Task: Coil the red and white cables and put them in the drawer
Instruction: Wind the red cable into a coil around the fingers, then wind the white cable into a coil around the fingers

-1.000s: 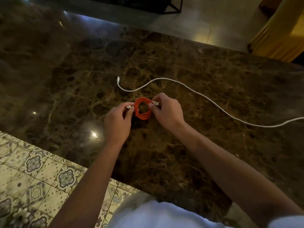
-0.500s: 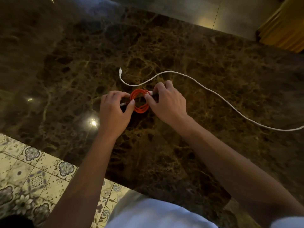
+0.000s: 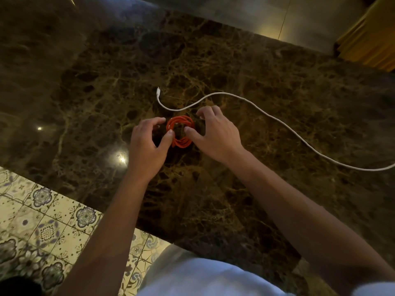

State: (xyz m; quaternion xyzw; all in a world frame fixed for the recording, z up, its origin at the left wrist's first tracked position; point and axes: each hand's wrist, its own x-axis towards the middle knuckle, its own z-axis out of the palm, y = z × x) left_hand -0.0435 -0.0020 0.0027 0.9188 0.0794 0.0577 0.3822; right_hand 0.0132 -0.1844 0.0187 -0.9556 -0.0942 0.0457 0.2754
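Red cable point(image 3: 180, 132), coiled on marble table point(image 3: 245, 67), sits between left hand point(image 3: 147, 144) and right hand point(image 3: 215, 133), curled fingers seemingly touching it.

Both forearms reach forward, bare, converging toward the middle. Left hand point(image 3: 147, 144): back facing up, fingers loosely curled, thumb extended to the right (its tip in contact there). Right hand point(image 3: 215, 133): back up, fingers arched and spread, thumb pointing left. Neither grip closed.
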